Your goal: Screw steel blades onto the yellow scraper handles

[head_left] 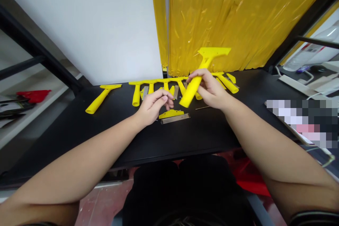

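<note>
My right hand [209, 88] is closed around the grip of a yellow scraper handle [191, 93]. It holds the handle tilted above the table, the wide T-shaped head up and the round butt end toward me. To its left, my left hand [155, 107] is low over the table with fingers curled and thumb against them. Whatever may be between those fingertips is too small to make out. Just beside that hand lie a yellow clamp plate [171, 113] and a flat metal blade strip [175, 118].
Several more scraper handles [136, 95] lie in a row along the back of the black table [159, 144], with small plates and metal strips among them. One handle [97, 101] lies apart at left. Behind are a white panel [106, 24] and yellow plastic sheeting [238, 14].
</note>
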A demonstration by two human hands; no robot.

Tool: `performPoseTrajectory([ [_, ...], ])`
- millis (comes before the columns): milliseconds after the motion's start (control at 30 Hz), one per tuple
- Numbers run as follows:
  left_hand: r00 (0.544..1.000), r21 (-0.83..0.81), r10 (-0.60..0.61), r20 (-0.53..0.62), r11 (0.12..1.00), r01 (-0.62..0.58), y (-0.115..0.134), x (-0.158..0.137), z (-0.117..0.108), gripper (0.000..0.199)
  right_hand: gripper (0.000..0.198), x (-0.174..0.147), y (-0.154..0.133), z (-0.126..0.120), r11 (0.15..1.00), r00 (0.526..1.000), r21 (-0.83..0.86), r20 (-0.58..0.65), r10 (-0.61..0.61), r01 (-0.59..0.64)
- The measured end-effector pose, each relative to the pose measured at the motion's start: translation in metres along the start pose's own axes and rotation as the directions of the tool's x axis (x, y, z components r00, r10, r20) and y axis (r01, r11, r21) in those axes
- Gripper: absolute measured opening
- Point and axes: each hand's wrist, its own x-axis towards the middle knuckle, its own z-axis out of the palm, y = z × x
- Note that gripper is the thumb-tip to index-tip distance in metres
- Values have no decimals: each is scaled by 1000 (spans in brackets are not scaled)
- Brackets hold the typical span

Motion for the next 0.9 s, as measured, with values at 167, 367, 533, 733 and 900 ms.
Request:
performPoseTrajectory([
  [167,974,-362,-187,124,906,220,12,1,7,37,42,-1,-13,21,985,987,-141,140,-79,99],
  [367,926,-374,-328,189,848,377,24,2,8,35,36,-1,-13,28,987,932,-72,347,-108,142],
  [533,918,-375,-365,153,838,396,27,1,1,37,15,-6,-20,9,1000,953,-4,301,-16,18],
  [733,890,-403,-430,151,796,453,25,1,-5,35,8,-3,-26,14,977,767,-205,637,82,65],
  [900,880,-376,-444,168,797,473,17,0,-5,35,16,-3,-22,21,957,687,-290,694,214,-4],
])
